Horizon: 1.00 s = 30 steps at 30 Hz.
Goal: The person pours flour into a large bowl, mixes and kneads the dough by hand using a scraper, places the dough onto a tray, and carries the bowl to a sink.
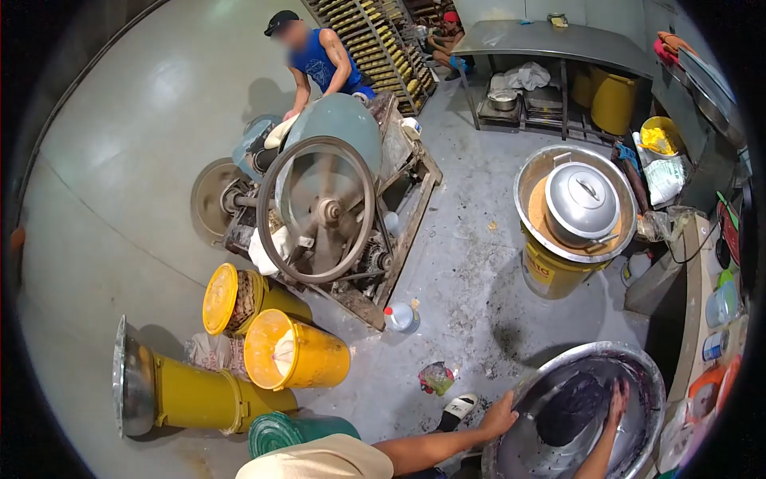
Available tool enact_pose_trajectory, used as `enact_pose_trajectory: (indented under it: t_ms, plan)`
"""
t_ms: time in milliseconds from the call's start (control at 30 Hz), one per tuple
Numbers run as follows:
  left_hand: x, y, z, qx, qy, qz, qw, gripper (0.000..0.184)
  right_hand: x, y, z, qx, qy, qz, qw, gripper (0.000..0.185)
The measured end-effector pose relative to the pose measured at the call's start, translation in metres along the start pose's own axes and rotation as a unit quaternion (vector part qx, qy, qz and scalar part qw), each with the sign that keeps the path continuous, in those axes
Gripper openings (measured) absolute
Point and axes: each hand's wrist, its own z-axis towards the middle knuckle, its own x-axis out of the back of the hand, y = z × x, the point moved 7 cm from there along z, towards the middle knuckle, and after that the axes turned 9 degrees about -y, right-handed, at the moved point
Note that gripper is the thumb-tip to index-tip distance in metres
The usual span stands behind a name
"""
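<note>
A wide metal basin (653, 375) at the lower right holds a lump of dark purple, dough-like mass (568, 411). Smears of the same dark stuff coat the basin's inner wall. My left hand (500, 414) is closed over the basin's left rim. Inside the basin, my right hand (617, 405) lies along the right side of the lump, its fingers stretched out and holding nothing. I cannot tell whether the palm presses on the lump.
A belt-driven machine with a large spinning wheel (275, 239) stands left of centre; a person (327, 64) works behind it. Yellow buckets (323, 351) stand at left. A lidded pot (582, 199) rests in another basin. A metal table (550, 44) and tray rack are behind.
</note>
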Motion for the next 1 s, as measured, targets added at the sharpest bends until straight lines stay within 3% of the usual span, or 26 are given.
enact_pose_trajectory:
  t_ms: [67, 100, 233, 300, 333, 400, 467, 500, 533, 567, 667, 767, 800, 867, 967, 1000]
  plan:
    - [-0.002, -0.008, 0.009, -0.036, 0.053, -0.041, 0.997, 0.044, -0.062, -0.028, 0.012, -0.063, -0.11, -0.048, 0.991, 0.059]
    - [-0.004, -0.011, 0.011, -0.053, 0.079, -0.061, 0.994, 0.042, -0.094, -0.019, 0.022, -0.076, -0.182, -0.248, 0.948, 0.061]
    - [0.016, 0.016, -0.011, 0.053, -0.003, -0.074, 0.996, 0.039, -0.138, -0.118, -0.057, -0.047, -0.205, -0.438, 0.874, 0.056]
    - [0.013, 0.014, -0.006, 0.05, 0.015, -0.055, 0.997, 0.039, -0.153, -0.143, -0.105, 0.153, -0.134, -0.476, 0.856, 0.052]
    - [0.011, 0.007, -0.002, 0.034, 0.029, -0.088, 0.995, 0.036, -0.155, -0.145, -0.128, 0.221, -0.129, -0.457, 0.852, 0.051]
    - [0.021, -0.008, 0.022, 0.061, 0.049, -0.026, 0.997, 0.035, -0.145, -0.158, -0.17, 0.336, -0.104, -0.39, 0.851, 0.042]
    - [0.047, 0.006, 0.034, -0.001, 0.078, 0.053, 0.996, 0.028, -0.12, -0.14, -0.178, 0.313, -0.159, -0.397, 0.848, 0.046]
    - [0.052, 0.008, 0.037, 0.015, 0.063, 0.031, 0.997, 0.027, -0.104, -0.15, -0.175, 0.226, -0.169, -0.402, 0.871, 0.047]
    - [0.042, -0.026, 0.049, -0.038, 0.072, 0.044, 0.996, 0.029, -0.083, -0.136, -0.177, 0.197, -0.145, -0.392, 0.887, 0.046]
    - [0.044, 0.005, 0.035, 0.002, 0.032, 0.058, 0.998, 0.031, -0.055, -0.131, -0.189, 0.081, -0.136, -0.358, 0.92, 0.05]
    - [0.027, 0.042, 0.01, -0.022, -0.046, 0.059, 0.997, 0.037, 0.003, -0.116, -0.243, -0.022, -0.025, -0.363, 0.931, 0.05]
    - [0.001, 0.036, 0.002, -0.034, -0.088, -0.041, 0.995, 0.041, 0.03, -0.111, -0.295, -0.034, 0.155, -0.324, 0.933, 0.061]
    - [-0.005, 0.039, 0.002, -0.043, -0.098, -0.056, 0.993, 0.043, 0.019, -0.117, -0.285, 0.004, 0.042, -0.411, 0.911, 0.062]
    - [-0.007, 0.041, 0.0, -0.056, -0.109, -0.08, 0.989, 0.049, -0.008, -0.127, -0.263, 0.081, -0.192, -0.547, 0.811, 0.065]
    - [-0.004, 0.043, 0.007, -0.067, -0.146, -0.077, 0.984, 0.052, -0.005, -0.077, -0.178, 0.238, -0.219, -0.528, 0.786, 0.068]
    - [-0.008, 0.033, 0.012, -0.064, -0.157, -0.116, 0.979, 0.053, -0.001, -0.065, -0.136, 0.141, -0.232, -0.524, 0.808, 0.068]
